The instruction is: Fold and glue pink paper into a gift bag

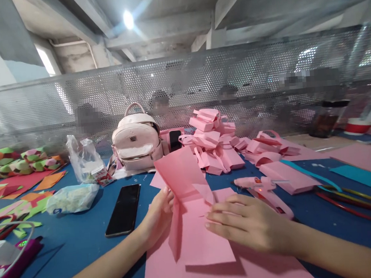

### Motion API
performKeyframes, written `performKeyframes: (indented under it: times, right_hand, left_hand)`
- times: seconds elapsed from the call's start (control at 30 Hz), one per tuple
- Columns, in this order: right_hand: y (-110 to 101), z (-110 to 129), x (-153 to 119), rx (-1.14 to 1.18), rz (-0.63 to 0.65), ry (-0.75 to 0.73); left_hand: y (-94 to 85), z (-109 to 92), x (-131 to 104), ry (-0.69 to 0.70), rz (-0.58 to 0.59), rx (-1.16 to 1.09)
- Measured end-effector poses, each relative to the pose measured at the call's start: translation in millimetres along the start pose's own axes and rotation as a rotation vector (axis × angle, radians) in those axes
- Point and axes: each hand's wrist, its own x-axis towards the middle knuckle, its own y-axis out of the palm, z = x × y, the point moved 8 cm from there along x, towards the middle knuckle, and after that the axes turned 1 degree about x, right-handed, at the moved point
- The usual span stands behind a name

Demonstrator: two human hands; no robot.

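Note:
A folded pink paper piece [195,224] stands partly open between my hands, over a large pink sheet [260,270] on the blue table. My left hand [161,213] holds its raised left flap, with the fingers partly behind the paper. On the right edge, the spread fingers of my right hand [243,222] rest against the paper. Just beyond my right hand lies a pink glue gun [263,188] with a small red light. A black phone [123,210] lies left of my left hand.
Behind are a pale backpack [137,142], a heap of pink paper boxes [216,143] and a mesh partition [181,83]. Scissors [354,200] lie right. A plastic-wrapped bundle [73,198], coloured paper scraps [26,203] and a purple power strip [17,270] are left.

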Motion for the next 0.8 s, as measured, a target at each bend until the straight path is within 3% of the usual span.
performKeyframes:
  times: [0.27, 0.5, 0.8]
  right_hand:
    - [14.3, -6.1, -12.0, 0.004, 0.007, 0.024]
    - [32.3, -15.3, -33.4, -0.021, 0.049, 0.091]
    - [32.2, -16.7, -36.1, -0.018, 0.026, 0.139]
  left_hand:
    - [-6.4, -3.7, -5.4, 0.167, -0.028, 0.382]
    - [-34.8, 8.9, -1.0, 0.116, -0.175, 0.440]
    - [-54.0, 4.3, -4.9, 0.158, -0.361, 0.524]
